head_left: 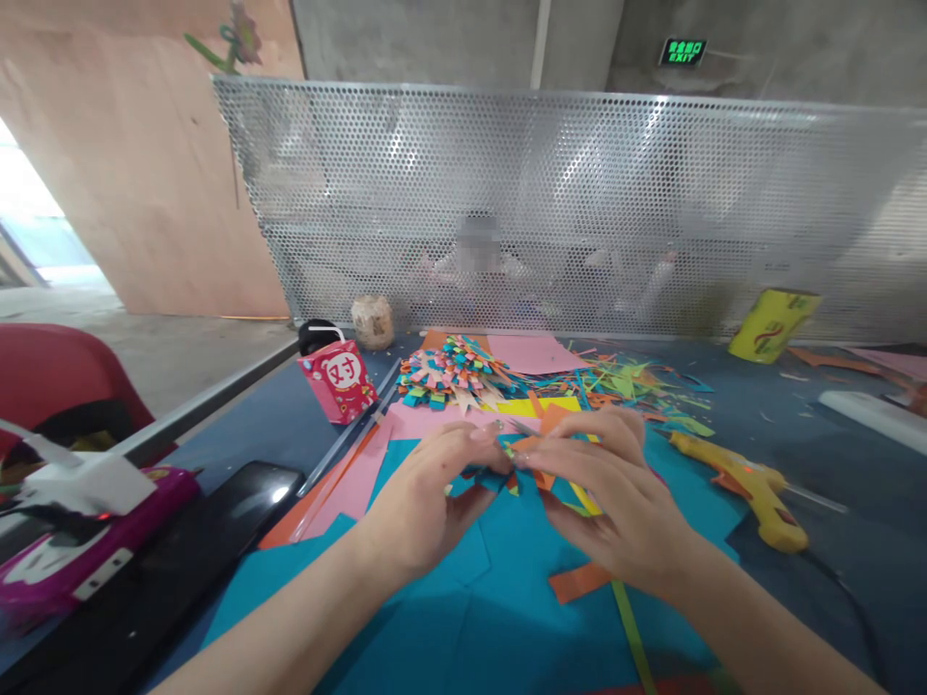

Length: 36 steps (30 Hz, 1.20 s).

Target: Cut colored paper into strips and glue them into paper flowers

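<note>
Above the blue paper sheets (pixel 406 637), my left hand (pixel 427 483) is closed, its fingertips pinching a small bundle of blue, orange and green paper strips (pixel 513 479). My right hand (pixel 615 492) meets it from the other side, fingers curled onto the same bundle. A thin metal point (pixel 519 427), perhaps of scissors, shows between the hands; the rest of it is hidden. An orange paper strip (pixel 579 582) and a narrow green strip (pixel 632 637) lie under my right wrist. Just beyond my hands sits a pile of fringed multicoloured paper pieces (pixel 453 372).
On the right lies a yellow glue gun (pixel 745 483) with its cord; a yellow can (pixel 773 325) stands behind. To the left are a red drink carton (pixel 339 381) with a straw, a black phone (pixel 246 502) and a purple power strip (pixel 101 550). A perforated metal screen (pixel 579 174) closes the back.
</note>
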Each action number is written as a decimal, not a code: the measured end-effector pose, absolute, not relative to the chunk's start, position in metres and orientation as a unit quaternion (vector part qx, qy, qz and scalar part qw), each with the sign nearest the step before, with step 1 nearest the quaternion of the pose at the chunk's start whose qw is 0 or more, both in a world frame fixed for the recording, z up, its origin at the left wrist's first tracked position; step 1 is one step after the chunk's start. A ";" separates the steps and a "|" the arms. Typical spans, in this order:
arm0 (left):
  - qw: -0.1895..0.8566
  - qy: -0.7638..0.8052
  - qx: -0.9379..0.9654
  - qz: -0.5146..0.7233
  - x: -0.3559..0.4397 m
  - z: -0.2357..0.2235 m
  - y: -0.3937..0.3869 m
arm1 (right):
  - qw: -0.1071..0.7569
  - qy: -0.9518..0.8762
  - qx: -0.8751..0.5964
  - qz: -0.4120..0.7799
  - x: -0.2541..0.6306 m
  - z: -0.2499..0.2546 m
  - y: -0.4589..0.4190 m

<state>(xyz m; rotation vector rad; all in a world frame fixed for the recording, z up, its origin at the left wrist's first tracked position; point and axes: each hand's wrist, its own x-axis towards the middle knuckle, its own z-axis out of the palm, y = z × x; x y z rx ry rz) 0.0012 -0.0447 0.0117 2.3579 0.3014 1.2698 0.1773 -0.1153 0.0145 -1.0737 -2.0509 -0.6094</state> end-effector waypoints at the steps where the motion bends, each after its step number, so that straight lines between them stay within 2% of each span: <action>1: 0.229 0.109 0.850 0.461 0.001 0.012 -0.045 | 0.361 -0.801 -0.416 -0.235 0.177 0.015 -0.115; 5: 0.253 0.109 0.845 0.458 0.002 0.011 -0.045 | 0.358 -0.807 -0.409 -0.230 0.177 0.015 -0.115; 14: 0.231 0.115 0.854 0.451 0.001 0.010 -0.043 | 0.358 -0.802 -0.413 -0.240 0.179 0.015 -0.116; 19: 0.229 0.107 0.818 0.516 0.006 0.006 -0.042 | 0.376 -0.781 -0.447 -0.220 0.177 0.015 -0.116; 23: 0.354 0.173 0.747 0.536 0.014 0.006 -0.041 | 0.431 -0.749 -0.470 -0.178 0.175 0.014 -0.113; 27: 0.510 0.233 0.668 0.489 0.019 0.008 -0.037 | 0.448 -0.749 -0.478 -0.100 0.175 0.012 -0.108; 31: 0.559 0.279 0.625 0.469 0.020 0.005 -0.028 | 0.519 -0.656 -0.537 -0.105 0.184 0.017 -0.103; 33: 0.548 0.293 0.627 0.470 0.019 0.004 -0.025 | 0.504 -0.612 -0.602 -0.096 0.196 0.023 -0.102; 36: 0.532 0.291 0.638 0.475 0.018 0.005 -0.025 | 0.377 -0.565 -0.731 -0.060 0.220 0.030 -0.108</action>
